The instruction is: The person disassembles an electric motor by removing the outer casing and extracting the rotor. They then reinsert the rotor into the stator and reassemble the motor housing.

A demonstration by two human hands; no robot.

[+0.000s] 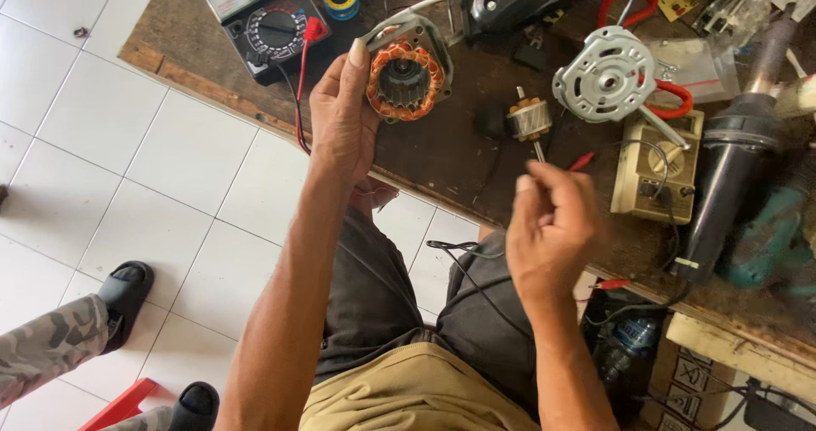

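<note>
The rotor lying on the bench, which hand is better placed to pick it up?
Probably the right hand: it hovers free, fingers loosely curled, just below the rotor. The left hand is busy gripping the stator with its copper windings, farther to the left.

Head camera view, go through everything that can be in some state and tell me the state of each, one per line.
Left hand: gripping the motor stator.
Motor stator: held tilted, bore empty.
Right hand: loosely curled, holding nothing I can make out.
Rotor: out, lying on the bench.
End cover: detached, lying flat.
</note>
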